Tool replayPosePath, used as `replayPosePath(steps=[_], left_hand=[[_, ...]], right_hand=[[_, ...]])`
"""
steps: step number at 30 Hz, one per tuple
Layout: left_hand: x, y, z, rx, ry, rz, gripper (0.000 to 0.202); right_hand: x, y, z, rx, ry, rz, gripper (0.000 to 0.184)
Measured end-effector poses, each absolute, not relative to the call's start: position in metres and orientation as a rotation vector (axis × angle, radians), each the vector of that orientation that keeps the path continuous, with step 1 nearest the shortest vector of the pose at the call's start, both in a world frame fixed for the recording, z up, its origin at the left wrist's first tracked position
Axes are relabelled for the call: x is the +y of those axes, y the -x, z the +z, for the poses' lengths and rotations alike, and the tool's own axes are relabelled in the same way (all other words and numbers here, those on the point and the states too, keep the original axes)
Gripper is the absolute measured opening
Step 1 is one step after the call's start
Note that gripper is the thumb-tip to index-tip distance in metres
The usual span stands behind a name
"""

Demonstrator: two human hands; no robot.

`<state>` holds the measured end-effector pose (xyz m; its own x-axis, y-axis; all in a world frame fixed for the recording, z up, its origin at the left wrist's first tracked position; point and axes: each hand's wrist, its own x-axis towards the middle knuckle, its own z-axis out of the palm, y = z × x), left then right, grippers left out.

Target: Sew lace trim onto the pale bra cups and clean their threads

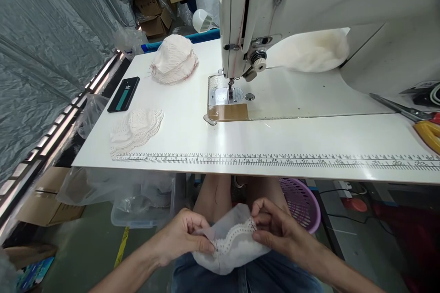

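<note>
Both hands are low over my lap, below the table's front edge. My left hand (182,236) pinches the left end of a small white fabric piece with a scalloped lace trim (231,242). My right hand (275,229) pinches the same piece at its right end, fingers closed on the lace. The fabric sags between them.
A white sewing machine (309,13) stands on the white table (275,139) with a printed ruler along its front. On the left lie a lace stack (135,129), a phone (123,94) and a fabric pile (174,59). Scissors (405,111) lie at the right; a purple basket (300,201) sits underneath.
</note>
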<state>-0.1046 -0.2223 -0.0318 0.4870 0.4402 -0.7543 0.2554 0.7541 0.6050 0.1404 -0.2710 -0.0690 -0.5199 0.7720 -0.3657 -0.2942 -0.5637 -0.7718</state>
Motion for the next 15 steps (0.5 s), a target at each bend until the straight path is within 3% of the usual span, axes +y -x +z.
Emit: replayPosePath(steps=[4,15], left_hand=[[-0.2233,0.1088,-0.0368,0.919,-0.760,0.166,0.019],[-0.2191,0.1101,-0.0370,0.526,-0.889,0.147,0.015]], right_hand=[[-0.2773,-0.1317,-0.0753,-0.812,0.998,2.048,0.032],[-0.2768,-0.1310,-0.0727,-1.048,1.125,1.986,0.023]])
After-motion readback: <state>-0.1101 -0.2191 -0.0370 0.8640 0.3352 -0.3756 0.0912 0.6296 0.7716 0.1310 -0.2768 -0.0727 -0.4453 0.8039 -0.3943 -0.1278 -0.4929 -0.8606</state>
